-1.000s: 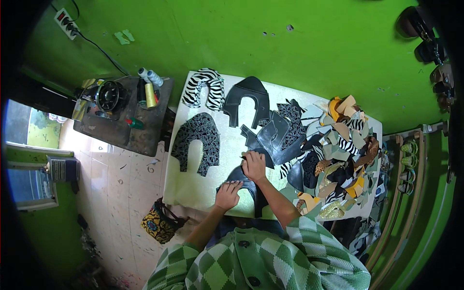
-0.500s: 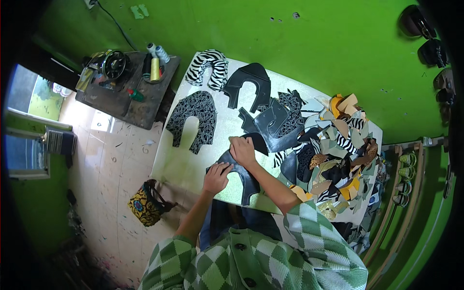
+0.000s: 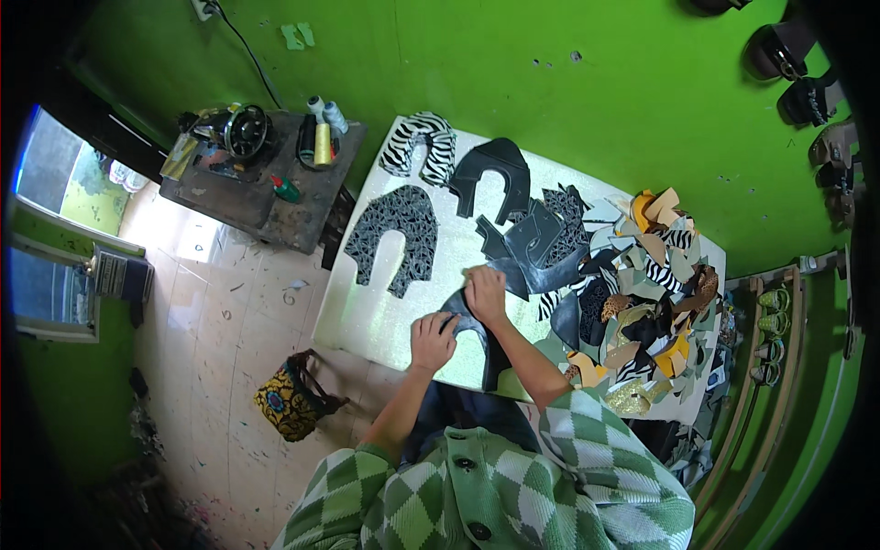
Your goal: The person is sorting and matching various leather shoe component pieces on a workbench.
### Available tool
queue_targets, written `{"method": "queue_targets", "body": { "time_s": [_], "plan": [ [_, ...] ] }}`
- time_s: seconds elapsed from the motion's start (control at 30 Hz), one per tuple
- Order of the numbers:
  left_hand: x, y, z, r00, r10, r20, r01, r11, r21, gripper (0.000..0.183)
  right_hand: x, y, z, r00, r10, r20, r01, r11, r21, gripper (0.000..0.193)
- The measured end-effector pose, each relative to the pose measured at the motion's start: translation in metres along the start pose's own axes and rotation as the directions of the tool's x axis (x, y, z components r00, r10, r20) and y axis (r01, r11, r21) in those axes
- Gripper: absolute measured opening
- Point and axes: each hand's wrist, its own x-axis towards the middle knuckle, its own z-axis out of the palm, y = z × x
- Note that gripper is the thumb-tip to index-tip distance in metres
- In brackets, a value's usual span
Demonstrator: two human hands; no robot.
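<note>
Over the near edge of a white-topped table (image 3: 376, 321), a curved black leather piece (image 3: 496, 365) lies under both of my hands. My left hand (image 3: 433, 342) grips its left side with curled fingers. Farther up the same piece, my right hand (image 3: 486, 296) is closed on the leather, thumb side toward my left hand. Just beyond my right hand are more black leather cut pieces (image 3: 524, 236), overlapping one another. To the left lies a U-shaped black-and-grey patterned piece (image 3: 396, 229). Behind it are a zebra-striped U-shaped piece (image 3: 431, 147) and a black U-shaped piece (image 3: 500, 165).
A heap of mixed scraps (image 3: 651, 293) covers the table's right side. On a dark side table (image 3: 247, 202) at the far left stand a sewing machine (image 3: 246, 133) and thread cones (image 3: 323, 145). A patterned bag (image 3: 289, 399) sits on the floor. Sandals (image 3: 775, 321) hang on a rack at right.
The view has shifted, so table and hands appear farther right. Both hands stay on the black leather piece; my left fingers look more curled.
</note>
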Motion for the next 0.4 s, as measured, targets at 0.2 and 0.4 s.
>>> {"method": "queue_targets", "body": {
  "time_s": [0.2,0.4],
  "plan": [
    [-0.005,-0.007,-0.007,0.992,0.097,0.076,-0.100,0.994,0.041,0.046,-0.045,0.027,-0.024,0.812,0.551,-0.194,-0.530,0.834,0.154,0.008],
    [-0.015,-0.017,0.002,0.979,0.139,0.150,-0.159,0.979,0.129,0.052,-0.086,0.058,-0.044,0.775,0.545,0.321,-0.631,0.699,0.337,0.014]
  ]
}}
